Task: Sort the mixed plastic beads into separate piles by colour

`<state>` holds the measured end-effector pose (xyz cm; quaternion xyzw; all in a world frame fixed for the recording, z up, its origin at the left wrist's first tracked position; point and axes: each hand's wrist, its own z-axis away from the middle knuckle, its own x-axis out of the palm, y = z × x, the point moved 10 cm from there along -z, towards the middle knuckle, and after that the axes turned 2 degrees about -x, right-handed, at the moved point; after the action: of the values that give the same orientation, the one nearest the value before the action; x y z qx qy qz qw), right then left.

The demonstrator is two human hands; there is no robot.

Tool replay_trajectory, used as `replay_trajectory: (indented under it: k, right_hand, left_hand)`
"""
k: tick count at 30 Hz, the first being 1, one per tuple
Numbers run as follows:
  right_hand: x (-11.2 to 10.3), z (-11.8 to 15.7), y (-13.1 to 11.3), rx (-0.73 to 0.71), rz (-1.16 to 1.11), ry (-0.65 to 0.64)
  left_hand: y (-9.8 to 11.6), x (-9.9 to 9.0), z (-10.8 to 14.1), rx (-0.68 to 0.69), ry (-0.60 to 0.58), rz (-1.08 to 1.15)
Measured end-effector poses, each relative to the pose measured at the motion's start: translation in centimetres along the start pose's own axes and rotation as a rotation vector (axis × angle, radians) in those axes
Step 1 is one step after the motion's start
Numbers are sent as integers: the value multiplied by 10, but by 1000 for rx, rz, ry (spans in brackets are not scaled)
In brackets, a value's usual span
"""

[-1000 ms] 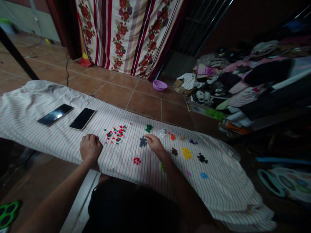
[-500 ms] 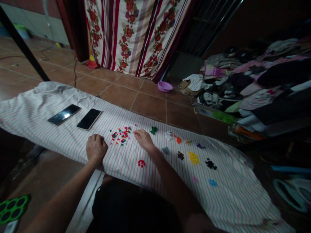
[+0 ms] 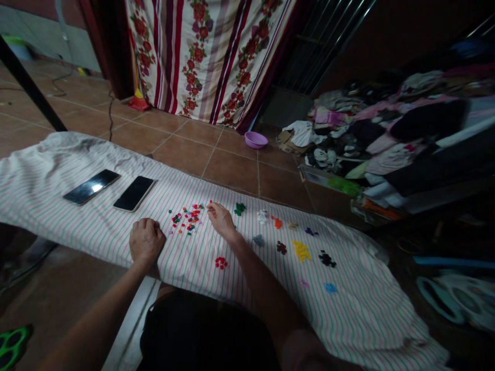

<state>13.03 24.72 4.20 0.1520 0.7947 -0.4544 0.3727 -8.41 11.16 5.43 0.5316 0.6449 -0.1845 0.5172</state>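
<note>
My left hand (image 3: 146, 240) rests on the striped cloth (image 3: 185, 275) with its fingers curled into a fist, near the mixed pile. My right hand (image 3: 220, 218) is at the right edge of this pile of small mixed-colour pieces (image 3: 190, 218), thumb and fingers pinched together. Whatever the pinch may hold is too small to make out. A single red piece (image 3: 211, 201) lies just by its fingertips. To the right of my right hand are green pieces (image 3: 240, 208). Closer to me sits a small group of red pieces (image 3: 220, 263).
Further right lie single-colour heaps: white (image 3: 262, 216), orange (image 3: 277, 222), grey (image 3: 258, 240), brown (image 3: 281, 248), yellow (image 3: 301, 251), black (image 3: 327, 258) and blue (image 3: 330, 287). Two phones, one (image 3: 92, 186) beside another (image 3: 134, 194), lie left. A purple basin (image 3: 256, 139) stands on the floor.
The whole view has shifted slightly, so things sit further left. My right fingertips are a little closer to the single red piece. My left hand stays in its place on the cloth.
</note>
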Motion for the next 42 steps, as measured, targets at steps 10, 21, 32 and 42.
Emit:
replay_trajectory:
  k: [10,21,32,42]
  right_hand:
    - [-106,35,111,373,201,308]
    - [-96,43,130,405,136,329]
    - [-24,-1,22,-7,42,7]
    - [28,-20,5,98,186,-42]
  left_hand:
    - [0,2,1,13,-4,-59]
    - [2,0,0,7,-11,-52]
    - [1,3,0,27,16,-64]
    - [-2,6,1,11,3,-26]
